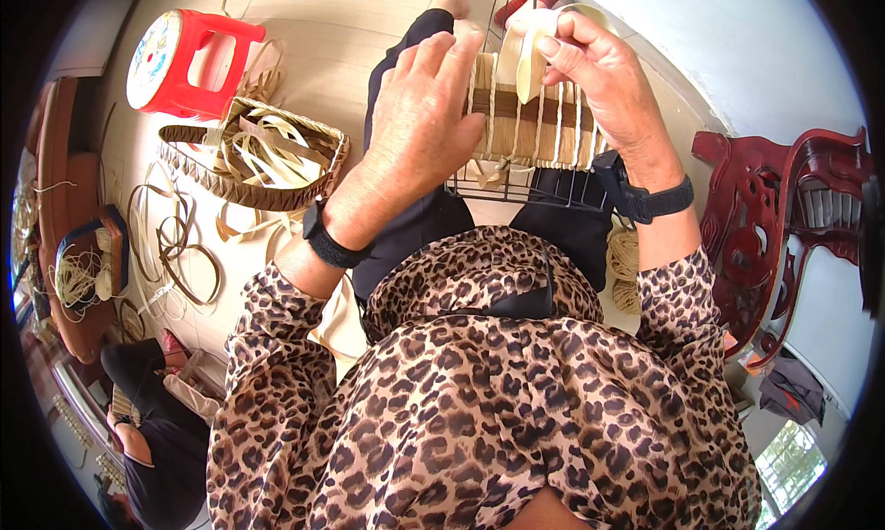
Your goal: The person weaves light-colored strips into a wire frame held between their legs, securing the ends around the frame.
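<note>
A woven piece (525,141) of tan and brown flat strips, crossed by white twisted cords, lies on a black wire frame (502,196) over my lap. My right hand (604,88) pinches a pale flat strip (529,69) between thumb and fingers above the far part of the weave. The strip loops up and hangs down toward the brown band. My left hand (419,115) rests along the left edge of the weave, back upward. Its fingers are stretched out and its thumb lies toward the cords; the fingertips partly hide the edge. Both wrists wear black straps.
On the left, a woven basket (277,194) holds loose pale and brown strips, behind it a red stool (198,64). More strips (175,244) curl over the floor. Rope coils (624,267) lie beside my right leg. Carved dark-red furniture (774,226) stands right. Another person (152,438) sits lower left.
</note>
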The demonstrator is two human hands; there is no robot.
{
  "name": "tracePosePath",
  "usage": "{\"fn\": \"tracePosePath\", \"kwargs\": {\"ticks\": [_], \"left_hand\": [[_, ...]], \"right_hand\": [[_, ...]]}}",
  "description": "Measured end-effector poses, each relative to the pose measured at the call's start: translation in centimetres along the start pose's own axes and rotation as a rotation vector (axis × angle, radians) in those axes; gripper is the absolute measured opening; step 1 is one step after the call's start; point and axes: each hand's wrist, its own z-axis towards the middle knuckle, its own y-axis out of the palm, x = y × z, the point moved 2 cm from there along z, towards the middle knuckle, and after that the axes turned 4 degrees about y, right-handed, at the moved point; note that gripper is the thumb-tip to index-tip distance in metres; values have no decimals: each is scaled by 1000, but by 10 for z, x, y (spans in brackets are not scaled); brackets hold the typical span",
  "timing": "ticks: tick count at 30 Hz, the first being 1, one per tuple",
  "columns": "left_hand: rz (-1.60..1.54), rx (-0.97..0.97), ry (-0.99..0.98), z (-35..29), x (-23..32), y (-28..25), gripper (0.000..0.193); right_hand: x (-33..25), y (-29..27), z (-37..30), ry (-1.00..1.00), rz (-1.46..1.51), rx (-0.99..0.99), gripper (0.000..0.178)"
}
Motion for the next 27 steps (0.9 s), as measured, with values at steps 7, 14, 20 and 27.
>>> {"fn": "tracePosePath", "kwargs": {"ticks": [7,14,20,27], "left_hand": [[70,95,72,-4,4,5,61],[57,131,77,-6,5,7,57],[61,152,101,-3,4,10,55],[-67,54,164,3,-3,4,51]], "right_hand": [[-2,2,-7,-12,-40,-20,17],[1,4,-11,104,-41,-83,16],[-3,-1,0,112,-52,-134,15],[-6,-10,12,167,-122,-177,15]]}}
